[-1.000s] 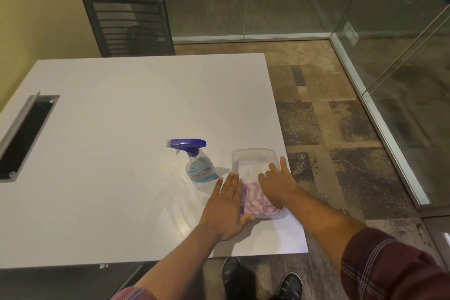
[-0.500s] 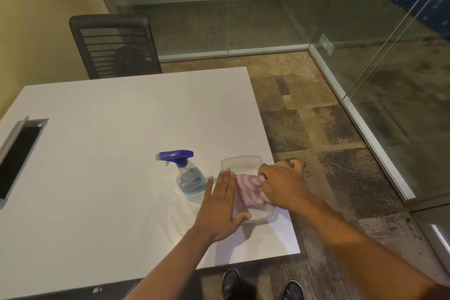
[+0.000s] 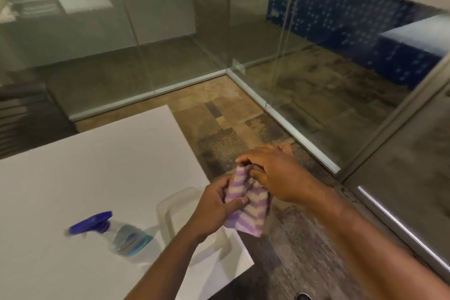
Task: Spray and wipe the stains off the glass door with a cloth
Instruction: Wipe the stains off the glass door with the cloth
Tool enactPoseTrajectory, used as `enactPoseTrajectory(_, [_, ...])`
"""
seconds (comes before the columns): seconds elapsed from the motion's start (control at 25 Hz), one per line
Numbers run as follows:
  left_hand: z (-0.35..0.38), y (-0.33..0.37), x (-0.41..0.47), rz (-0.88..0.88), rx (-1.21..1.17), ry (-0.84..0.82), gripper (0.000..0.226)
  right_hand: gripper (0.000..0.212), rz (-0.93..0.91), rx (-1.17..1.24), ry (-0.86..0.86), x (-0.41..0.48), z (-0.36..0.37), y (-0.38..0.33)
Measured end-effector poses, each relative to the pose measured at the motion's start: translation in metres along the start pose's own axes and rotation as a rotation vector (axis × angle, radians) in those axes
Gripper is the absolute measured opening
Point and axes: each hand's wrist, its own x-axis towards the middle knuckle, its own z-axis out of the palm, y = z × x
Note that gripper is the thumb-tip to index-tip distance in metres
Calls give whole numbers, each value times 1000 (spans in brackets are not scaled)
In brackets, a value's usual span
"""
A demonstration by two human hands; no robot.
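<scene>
A purple-and-white striped cloth (image 3: 248,209) hangs in the air past the table's right corner. My right hand (image 3: 272,173) grips its top and my left hand (image 3: 214,207) pinches its left side. A clear spray bottle (image 3: 121,236) with blue liquid and a blue trigger head stands on the white table (image 3: 85,178), left of my hands. A clear plastic container (image 3: 168,209) sits on the table below my left hand. Glass panels (image 3: 316,68) run along the right and the back; a door frame (image 3: 389,124) stands at the right.
A dark mesh chair (image 3: 22,114) stands at the far left behind the table. Patterned carpet (image 3: 231,124) lies between the table and the glass. A metal floor rail (image 3: 299,139) runs under the right glass wall. The tip of a shoe (image 3: 304,296) shows at the bottom.
Both hands lifted the cloth out of the container; my left hand left the table and took hold of it. The view swung up and right toward the glass.
</scene>
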Motion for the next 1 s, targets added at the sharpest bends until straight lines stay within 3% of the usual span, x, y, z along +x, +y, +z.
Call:
enactPoseTrajectory(0.08, [43, 4, 15, -52, -76, 36, 35, 34, 135, -172, 169, -22, -15, 20])
enactPoseTrajectory(0.2, [113, 15, 40, -131, -292, 50, 36, 25, 317, -109, 397, -64, -29, 53])
enactPoseTrajectory(0.28, [159, 27, 56, -157, -422, 8, 33, 28, 391, -23, 418, -87, -37, 81])
enactPoseTrajectory(0.44, [246, 56, 86, -293, -665, -149, 62, 48, 446, 10, 394, -126, -60, 144])
enactPoseTrajectory(0.52, [288, 78, 100, -303, -799, -283, 72, 57, 476, 1, 400, -142, -74, 178])
enactPoseTrajectory(0.56, [311, 89, 108, -273, -841, -367, 66, 62, 497, -8, 408, -151, -82, 198])
enactPoseTrajectory(0.72, [399, 127, 137, -161, -799, -513, 70, 73, 551, 10, 512, -189, -120, 271])
enactPoseTrajectory(0.88, [484, 155, 166, -166, -842, -625, 88, 86, 632, -21, 612, -230, -163, 338])
enactPoseTrajectory(1.0, [534, 174, 191, -164, -911, -809, 95, 87, 683, -15, 690, -247, -194, 381])
